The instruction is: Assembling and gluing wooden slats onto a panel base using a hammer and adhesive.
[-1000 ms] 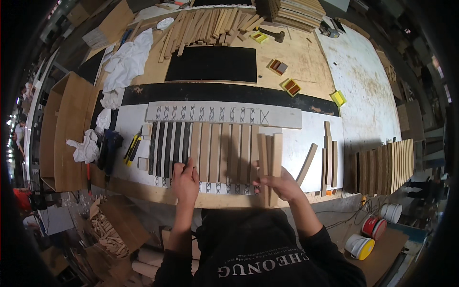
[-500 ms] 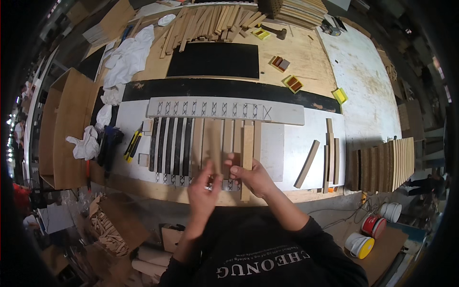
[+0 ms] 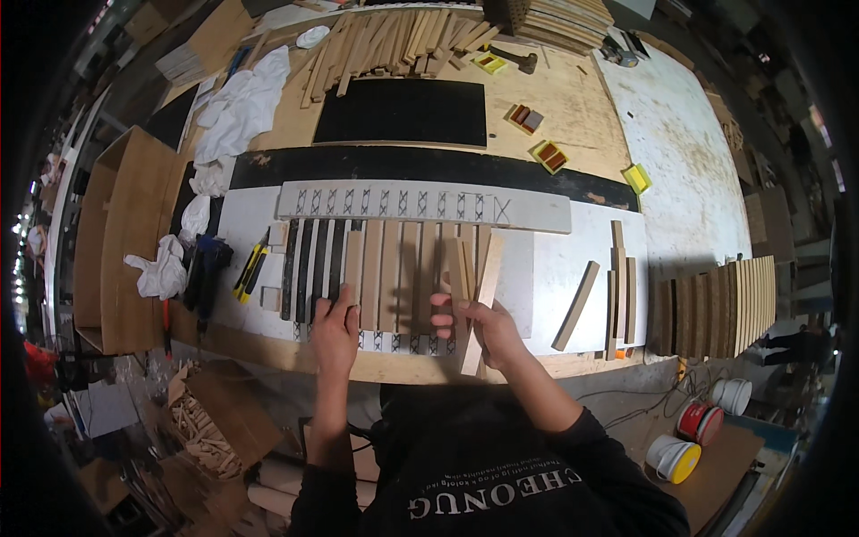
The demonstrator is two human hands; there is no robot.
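Observation:
My left hand has its fingers closed at the near end of a light wooden strip, which stands upright in the row beside the black strips. To the right, my right hand grips two wooden strips that cross in a narrow V above the row. Bare wooden strips lie side by side with gaps between the hands. Behind the row runs a pale board with pencilled crosses and lines. Similar marks show at the row's near ends.
Loose wooden strips lie to the right, near a stack of strips. Yellow-black cutters and a cardboard box are on the left. Farther back are a black panel, a strip pile and a hammer.
My left hand has moved left with a wooden strip and set it against the black strips. The strips in my right hand have spread apart and tilted.

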